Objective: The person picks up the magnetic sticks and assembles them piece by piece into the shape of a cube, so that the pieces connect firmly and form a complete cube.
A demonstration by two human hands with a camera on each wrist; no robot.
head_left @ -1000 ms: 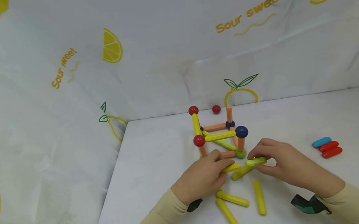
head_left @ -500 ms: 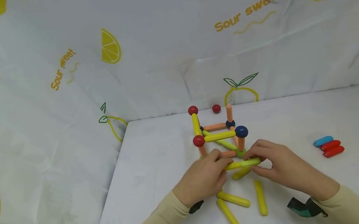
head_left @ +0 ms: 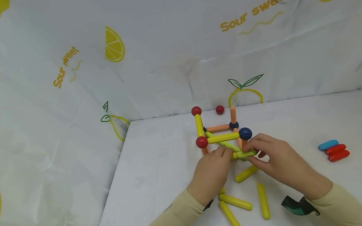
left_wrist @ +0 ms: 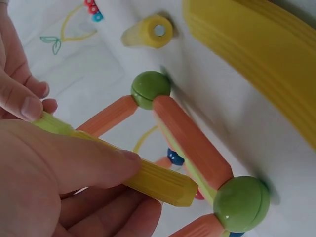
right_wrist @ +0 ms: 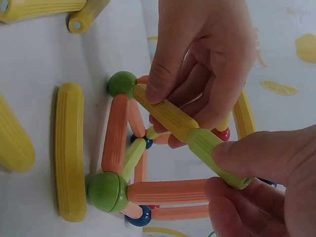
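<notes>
Both hands meet at the near edge of the rod-and-ball frame (head_left: 221,134) on the white table (head_left: 162,171), the left hand (head_left: 211,171) pinching a yellow rod (right_wrist: 165,114) and the right hand (head_left: 281,164) a green rod (right_wrist: 217,158) joined end to end, where a hard push would likely knock loose the frame's green ball (right_wrist: 122,83) or break the joint.

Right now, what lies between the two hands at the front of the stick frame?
Head view: a yellow stick joined end to end with a green stick spans from left hand to right hand.
</notes>
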